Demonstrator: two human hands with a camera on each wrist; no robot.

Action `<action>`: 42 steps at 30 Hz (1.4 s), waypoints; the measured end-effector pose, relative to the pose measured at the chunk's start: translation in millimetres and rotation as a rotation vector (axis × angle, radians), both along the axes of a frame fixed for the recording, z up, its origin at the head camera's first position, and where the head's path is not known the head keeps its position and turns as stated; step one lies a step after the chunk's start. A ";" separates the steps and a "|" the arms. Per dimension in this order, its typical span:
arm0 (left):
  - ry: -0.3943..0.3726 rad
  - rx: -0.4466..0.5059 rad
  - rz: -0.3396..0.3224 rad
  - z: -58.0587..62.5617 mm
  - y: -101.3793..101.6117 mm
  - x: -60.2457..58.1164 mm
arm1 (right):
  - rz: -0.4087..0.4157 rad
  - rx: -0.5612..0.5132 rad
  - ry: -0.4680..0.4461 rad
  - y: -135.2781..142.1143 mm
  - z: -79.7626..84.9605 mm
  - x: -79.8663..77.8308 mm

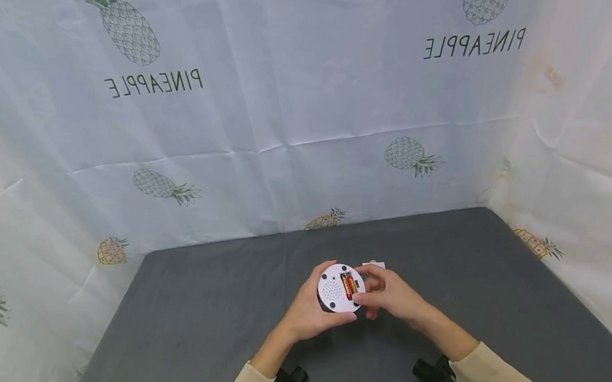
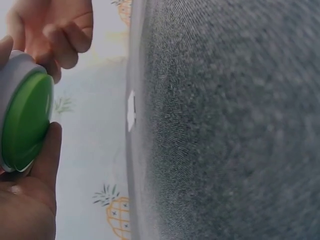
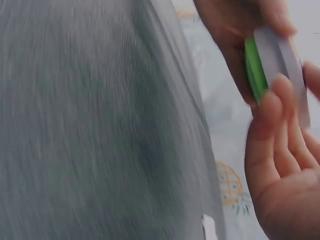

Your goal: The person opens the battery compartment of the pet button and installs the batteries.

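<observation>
Two hands (image 1: pixel 310 313) (image 1: pixel 394 297) at a round white device (image 1: pixel 334 290), lower centre of the head view.
Head: left hand grips its rim; right hand's thumb touches its face beside red batteries (image 1: pixel 349 287), grip unclear. Left wrist: green dome (image 2: pixel 30 120), far left. Right wrist: device, upper right, right hand's fingers bent near it.

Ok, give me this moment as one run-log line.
left hand: holds round device | right hand: thumb at batteries | batteries: seated, uncovered | white piece: on dark tabletop
</observation>
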State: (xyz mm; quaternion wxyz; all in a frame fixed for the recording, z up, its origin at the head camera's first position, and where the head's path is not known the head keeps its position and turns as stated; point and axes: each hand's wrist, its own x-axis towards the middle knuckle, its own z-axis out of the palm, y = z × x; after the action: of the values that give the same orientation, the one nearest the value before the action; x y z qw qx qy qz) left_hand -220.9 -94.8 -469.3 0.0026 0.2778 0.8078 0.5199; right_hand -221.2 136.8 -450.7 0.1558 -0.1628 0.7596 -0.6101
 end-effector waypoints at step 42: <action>-0.009 0.012 0.054 1.6 -6.4 -3.9 | -0.280 0.361 0.308 20.0 -2.9 -49.5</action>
State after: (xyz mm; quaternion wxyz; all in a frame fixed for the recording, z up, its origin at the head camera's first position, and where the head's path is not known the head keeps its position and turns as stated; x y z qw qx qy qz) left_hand -224.8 -101.2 -467.7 -0.0093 0.2536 0.8117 0.5260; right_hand -270.7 156.8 -453.6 -0.0207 -0.1168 0.8859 -0.4485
